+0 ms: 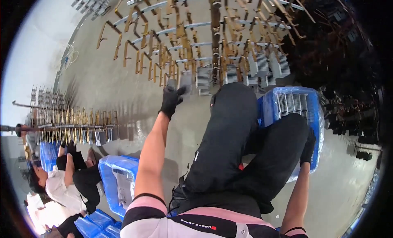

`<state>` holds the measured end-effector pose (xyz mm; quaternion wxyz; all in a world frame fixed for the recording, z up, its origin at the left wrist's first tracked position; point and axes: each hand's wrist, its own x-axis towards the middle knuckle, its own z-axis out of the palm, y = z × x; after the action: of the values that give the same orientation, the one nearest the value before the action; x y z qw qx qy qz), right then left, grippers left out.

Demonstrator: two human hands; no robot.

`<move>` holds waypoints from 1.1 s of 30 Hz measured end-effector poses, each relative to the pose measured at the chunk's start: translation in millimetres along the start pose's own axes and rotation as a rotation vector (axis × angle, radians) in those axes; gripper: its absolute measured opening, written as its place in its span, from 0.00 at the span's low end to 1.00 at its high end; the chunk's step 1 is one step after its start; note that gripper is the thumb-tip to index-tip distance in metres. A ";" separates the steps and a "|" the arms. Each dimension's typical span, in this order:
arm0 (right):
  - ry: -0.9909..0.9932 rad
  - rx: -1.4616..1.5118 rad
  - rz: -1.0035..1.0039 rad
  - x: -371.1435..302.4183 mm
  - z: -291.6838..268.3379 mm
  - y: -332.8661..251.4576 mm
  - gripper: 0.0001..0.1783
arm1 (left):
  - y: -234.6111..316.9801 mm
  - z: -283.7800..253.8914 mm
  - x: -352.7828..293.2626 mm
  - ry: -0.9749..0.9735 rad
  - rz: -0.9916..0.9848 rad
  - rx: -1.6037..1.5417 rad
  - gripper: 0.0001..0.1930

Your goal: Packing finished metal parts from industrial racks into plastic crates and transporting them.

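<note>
Reaching up and forward, the left hand (171, 99), in a black glove, closes its fingers on the lower edge of a grey finned heat sink (184, 81) that hangs at the bottom of the rack (213, 37). The rack carries rows of brass-coloured hooks on grey bars; more heat sinks hang along its lowest row, to the right of the held one. The right hand (308, 146), also gloved, rests low beside the person's right knee, against the blue plastic-wrapped crate (313, 115); cannot tell whether it is open or closed. Finned pieces stand packed in the crate's top. The person's legs, in black trousers, fill the middle of the view. At lower left a second blue wrapped crate (116, 176) sits on the floor, and beyond it another person (69, 180) works at a second hook rack (69, 121).
</note>
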<state>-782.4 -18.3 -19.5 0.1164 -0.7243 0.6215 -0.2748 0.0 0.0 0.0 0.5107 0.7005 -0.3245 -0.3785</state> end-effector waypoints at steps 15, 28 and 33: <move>-0.316 0.761 -0.252 106.7 -26.8 -473.4 0.42 | 239.2 121.1 -147.6 -0.023 0.910 0.114 0.23; 0.267 0.092 0.156 126.4 -10.4 -216.2 0.42 | 251.6 106.0 -101.7 -0.041 1.083 0.477 0.27; -0.027 -0.317 0.224 124.2 46.9 -145.5 0.40 | 215.1 44.6 -77.2 0.167 0.688 0.493 0.18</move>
<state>-625.7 -117.0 47.6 0.0391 -0.6634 0.7323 -0.1487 -91.9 -13.6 213.5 0.4488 0.6810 -0.5773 -0.0393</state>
